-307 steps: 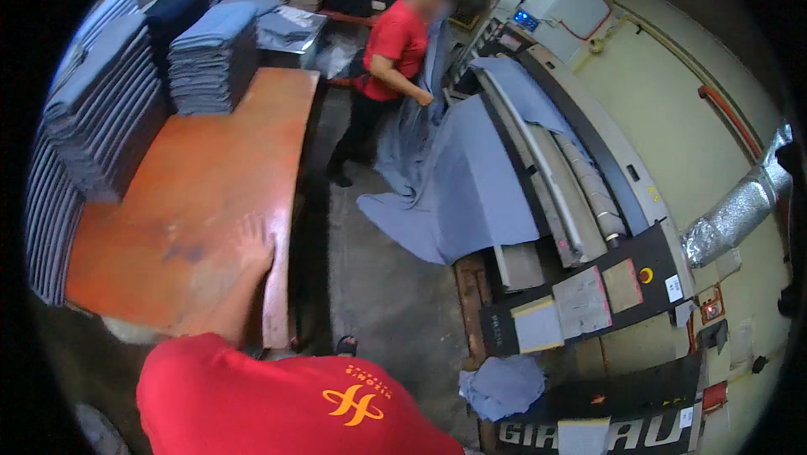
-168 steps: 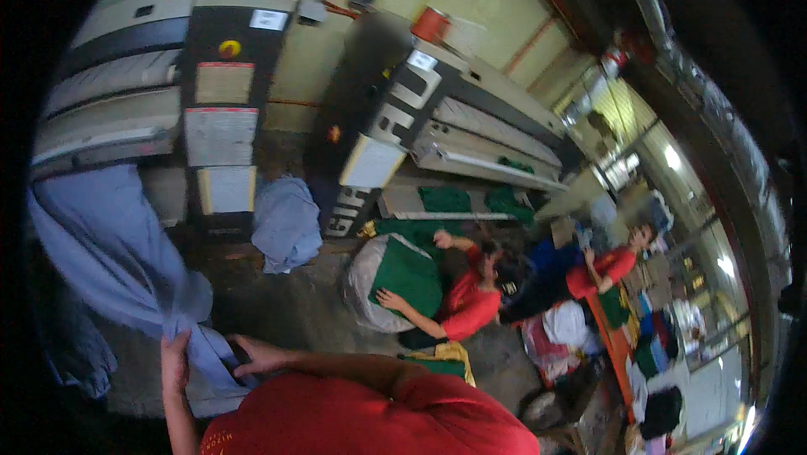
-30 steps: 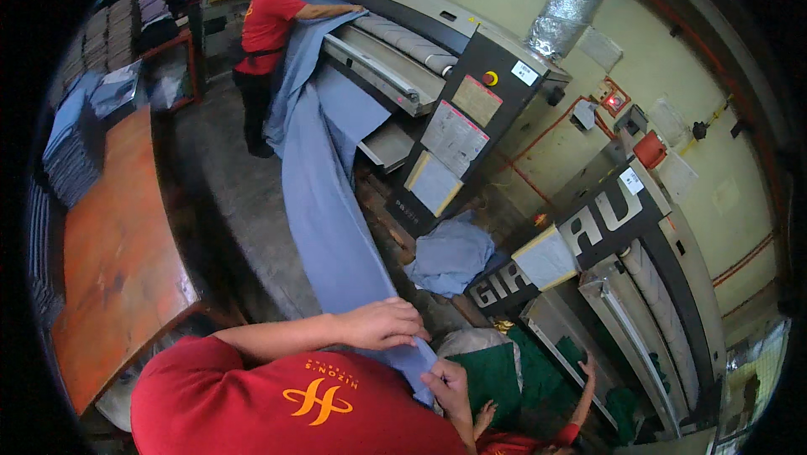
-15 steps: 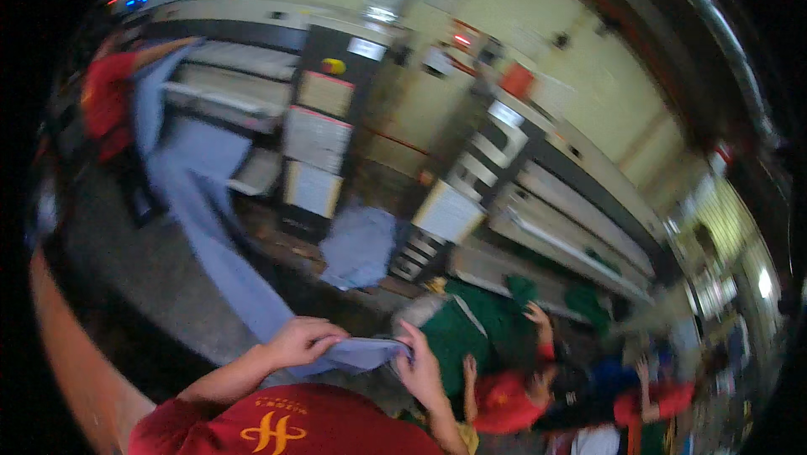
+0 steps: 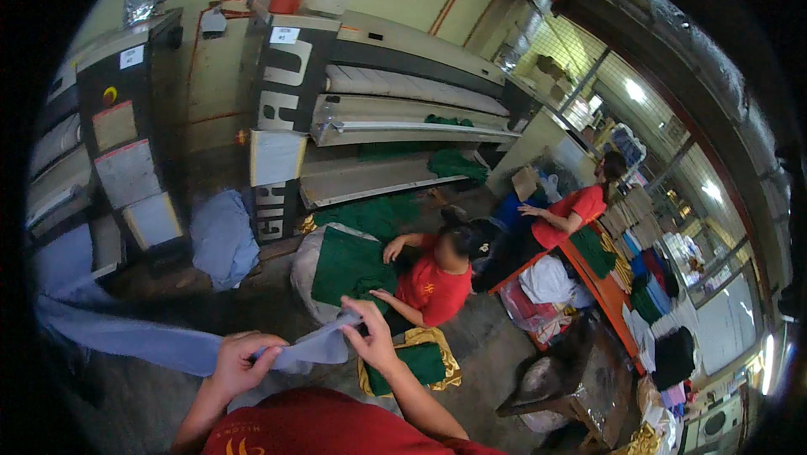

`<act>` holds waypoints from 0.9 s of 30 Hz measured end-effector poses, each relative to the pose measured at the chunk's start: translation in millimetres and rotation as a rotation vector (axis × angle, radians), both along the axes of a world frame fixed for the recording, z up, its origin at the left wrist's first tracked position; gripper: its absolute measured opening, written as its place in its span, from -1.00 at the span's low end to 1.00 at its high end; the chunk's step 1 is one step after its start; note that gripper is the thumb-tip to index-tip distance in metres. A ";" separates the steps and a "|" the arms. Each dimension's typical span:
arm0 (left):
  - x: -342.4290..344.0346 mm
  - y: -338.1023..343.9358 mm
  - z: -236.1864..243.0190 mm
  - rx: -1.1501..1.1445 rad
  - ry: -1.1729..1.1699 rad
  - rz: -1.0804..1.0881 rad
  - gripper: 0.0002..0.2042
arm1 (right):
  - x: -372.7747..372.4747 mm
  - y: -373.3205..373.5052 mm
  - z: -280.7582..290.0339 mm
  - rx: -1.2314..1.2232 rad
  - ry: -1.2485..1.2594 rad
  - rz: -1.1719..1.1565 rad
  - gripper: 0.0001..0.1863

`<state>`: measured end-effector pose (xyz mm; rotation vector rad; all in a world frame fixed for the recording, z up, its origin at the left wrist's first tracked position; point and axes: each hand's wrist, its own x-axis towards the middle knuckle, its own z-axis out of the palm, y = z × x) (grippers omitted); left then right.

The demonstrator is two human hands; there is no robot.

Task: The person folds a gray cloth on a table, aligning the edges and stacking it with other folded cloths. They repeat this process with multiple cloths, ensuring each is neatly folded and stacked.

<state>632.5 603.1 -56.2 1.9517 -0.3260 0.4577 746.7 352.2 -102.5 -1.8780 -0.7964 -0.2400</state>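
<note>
Left hand (image 5: 245,362) has the blue cloth (image 5: 160,346) pinched, right hand (image 5: 371,339) grips its end, green cloth (image 5: 346,268) just past that end.

Commercial laundry — roller ironers (image 5: 416,91)

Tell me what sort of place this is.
Likely a commercial laundry or linen-pressing room, judging by a large machine with a long pale roller, a heap of blue-gray cloth beside it, and a length of blue cloth held in the person's left hand and right hand.
</note>
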 end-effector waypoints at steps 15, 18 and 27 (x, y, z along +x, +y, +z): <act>11.7 -8.3 -2.5 0.035 0.017 -0.013 -0.90 | -14.0 -20.4 20.3 0.413 0.196 0.009 -0.87; 8.4 -1.1 -13.7 0.172 -0.002 0.068 -0.86 | -15.8 -12.6 39.0 0.456 0.131 -0.020 -0.88; -48.0 105.3 -107.0 0.407 -0.096 0.698 -0.75 | -11.9 -53.5 102.7 0.702 -0.041 -0.359 -0.82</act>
